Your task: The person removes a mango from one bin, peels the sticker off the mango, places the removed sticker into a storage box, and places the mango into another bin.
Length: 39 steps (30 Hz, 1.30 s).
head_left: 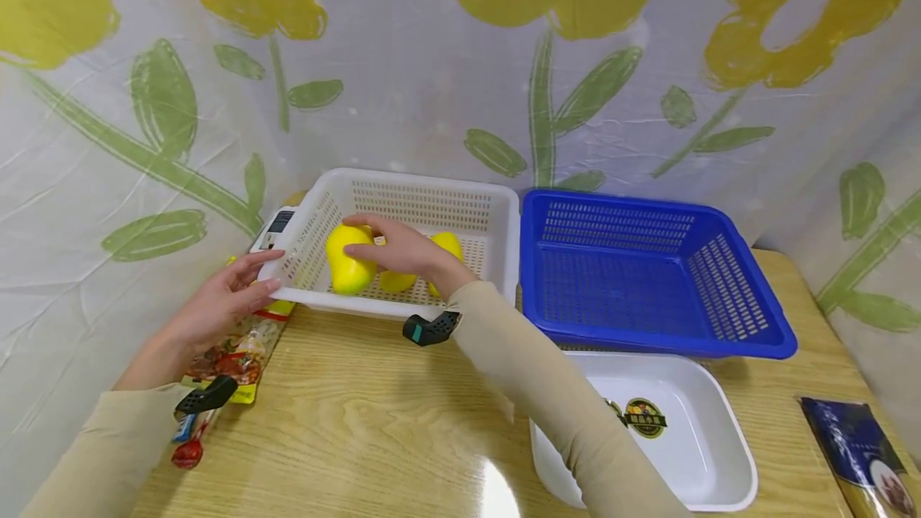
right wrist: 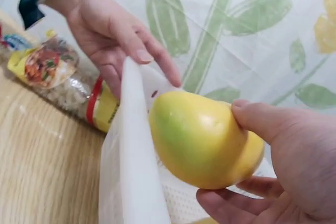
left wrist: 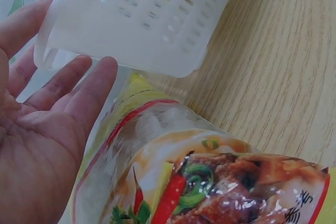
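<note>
Above the floor of a white perforated plastic basket (head_left: 424, 182), my right hand (head_left: 403, 248) grips a yellow mango (head_left: 344, 262) with a greenish end. Thumb and fingers lie on opposite sides of the fruit, as the right wrist view shows. More yellow fruit (head_left: 448, 246) lies in the basket, partly hidden by this hand. At the basket's left front corner, my left hand (head_left: 209, 306) touches the rim, its fingers fairly straight and spread. Below that hand, in the left wrist view, lies a clear and yellow food packet (left wrist: 210, 182) with a picture of a dish.
A blue perforated basket (head_left: 612, 270) stands right of the white one. In front of it is a white tray (head_left: 691, 454) bearing a round label. A dark blue packet (head_left: 852, 446) lies far right, a red-wrapped sweet (head_left: 189, 452) at left. A flowered curtain (head_left: 417, 62) hangs behind.
</note>
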Motion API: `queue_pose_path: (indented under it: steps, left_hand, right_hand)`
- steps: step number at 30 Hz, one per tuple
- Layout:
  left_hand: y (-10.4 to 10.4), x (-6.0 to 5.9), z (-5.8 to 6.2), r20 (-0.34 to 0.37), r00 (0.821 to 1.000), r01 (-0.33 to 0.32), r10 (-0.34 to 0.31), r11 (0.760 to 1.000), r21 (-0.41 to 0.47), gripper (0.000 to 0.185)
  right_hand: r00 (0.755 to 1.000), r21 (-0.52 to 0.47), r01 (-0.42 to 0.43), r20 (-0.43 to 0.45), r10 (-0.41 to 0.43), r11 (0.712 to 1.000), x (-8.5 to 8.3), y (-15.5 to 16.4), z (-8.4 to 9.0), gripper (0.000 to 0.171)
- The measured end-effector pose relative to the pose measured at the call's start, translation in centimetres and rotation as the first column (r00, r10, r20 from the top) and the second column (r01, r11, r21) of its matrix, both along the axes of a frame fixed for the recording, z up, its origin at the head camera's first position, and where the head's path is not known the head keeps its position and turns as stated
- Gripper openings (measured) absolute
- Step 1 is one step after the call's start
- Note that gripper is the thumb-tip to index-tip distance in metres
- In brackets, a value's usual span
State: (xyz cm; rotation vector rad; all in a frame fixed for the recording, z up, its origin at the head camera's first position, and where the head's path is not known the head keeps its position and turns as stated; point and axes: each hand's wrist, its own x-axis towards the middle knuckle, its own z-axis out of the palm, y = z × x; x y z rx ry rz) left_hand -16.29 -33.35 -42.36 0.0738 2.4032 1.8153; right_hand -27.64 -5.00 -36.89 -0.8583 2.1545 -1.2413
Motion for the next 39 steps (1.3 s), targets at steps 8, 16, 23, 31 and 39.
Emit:
queue_pose_path:
  steps: [8, 16, 23, 31, 39]
  left_hand:
    - [-0.1, 0.2, 0.4, -0.008, 1.000, 0.009, -0.009, 1.000, -0.019, 0.055]
    - [-0.4, 0.1, 0.1, -0.011, 1.000, 0.025, -0.024, 1.000, 0.015, 0.054]
    - [-0.3, 0.2, 0.3, -0.009, 1.000, 0.028, -0.028, 0.999, 0.015, 0.055]
    - [-0.2, 0.2, 0.3, 0.005, 1.000, 0.025, -0.025, 1.000, -0.002, 0.056]
    - [-0.2, 0.1, 0.2, 0.010, 1.000, 0.030, -0.030, 1.000, -0.010, 0.056]
  right_hand:
    - [1.000, 0.092, 0.019, -0.003, -0.019, 0.996, -0.5, -1.4, -0.9, 0.053]
    - [0.991, 0.249, 0.011, -0.131, 0.022, 0.968, -0.6, -1.3, -1.7, 0.052]
    - [0.989, 0.300, -0.021, -0.131, 0.063, 0.954, -0.9, -0.9, -2.5, 0.055]
    - [0.991, 0.339, -0.072, -0.085, 0.107, 0.938, -1.0, -0.5, -2.8, 0.057]
    - [0.976, 0.397, -0.105, -0.134, 0.171, 0.912, -1.0, -0.5, -2.7, 0.057]
